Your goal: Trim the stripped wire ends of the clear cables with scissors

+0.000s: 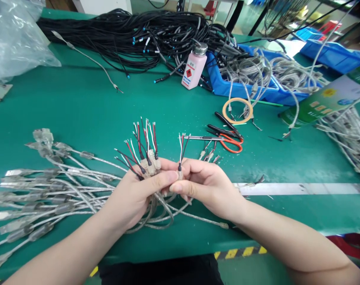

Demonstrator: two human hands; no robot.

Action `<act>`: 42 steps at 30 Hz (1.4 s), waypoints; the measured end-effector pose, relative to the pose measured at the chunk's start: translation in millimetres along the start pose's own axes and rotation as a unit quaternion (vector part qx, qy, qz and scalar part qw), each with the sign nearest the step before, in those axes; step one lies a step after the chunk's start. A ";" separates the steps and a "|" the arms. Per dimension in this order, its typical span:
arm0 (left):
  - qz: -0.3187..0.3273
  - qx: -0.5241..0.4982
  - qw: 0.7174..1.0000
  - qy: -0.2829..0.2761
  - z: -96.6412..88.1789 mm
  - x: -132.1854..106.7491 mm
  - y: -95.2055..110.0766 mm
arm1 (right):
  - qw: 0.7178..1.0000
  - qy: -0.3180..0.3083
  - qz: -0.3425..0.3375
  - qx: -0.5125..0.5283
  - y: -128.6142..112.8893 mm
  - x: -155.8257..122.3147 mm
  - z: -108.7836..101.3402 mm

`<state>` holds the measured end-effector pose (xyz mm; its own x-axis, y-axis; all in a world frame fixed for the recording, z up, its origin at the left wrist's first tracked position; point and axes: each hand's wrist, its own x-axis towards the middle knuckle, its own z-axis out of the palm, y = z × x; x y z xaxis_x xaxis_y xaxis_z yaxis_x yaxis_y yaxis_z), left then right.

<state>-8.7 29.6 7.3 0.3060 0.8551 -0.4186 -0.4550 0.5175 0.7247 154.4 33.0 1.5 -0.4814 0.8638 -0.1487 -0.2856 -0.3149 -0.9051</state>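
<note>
Left hand (140, 193) grip wrapped round cable bundle (151, 168), wires (155, 142) up, likely keeping tips separate; right hand (211, 186), right of bundle, pinches single cable (180, 171).

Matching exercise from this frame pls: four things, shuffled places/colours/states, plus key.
1. left hand
2. bottle
3. right hand
4. ring

A. pinching at a single cable end
B. tan, lying on the green table
C. holding a bunch of cables
D. pink, next to a blue bin

Pairs: 1-C, 2-D, 3-A, 4-B
</note>
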 end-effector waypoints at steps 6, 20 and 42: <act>0.002 0.001 1.000 0.021 1.7 -1.7 3.5 | 0.997 -0.046 0.031 0.056 4.4 -1.2 -3.6; 0.010 -0.037 0.999 0.001 1.0 2.1 0.1 | 0.997 -0.063 0.002 0.042 4.0 -1.1 -5.9; 0.078 -0.012 0.996 -0.039 3.4 -0.6 -1.0 | 0.991 0.006 -0.070 -0.115 -1.6 -9.3 0.0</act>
<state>-5.5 28.5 8.7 0.2946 0.9204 -0.2572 -0.5219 0.3804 0.7635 159.3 25.5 4.3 -0.4394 0.8980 -0.0199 -0.1518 -0.0960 -0.9837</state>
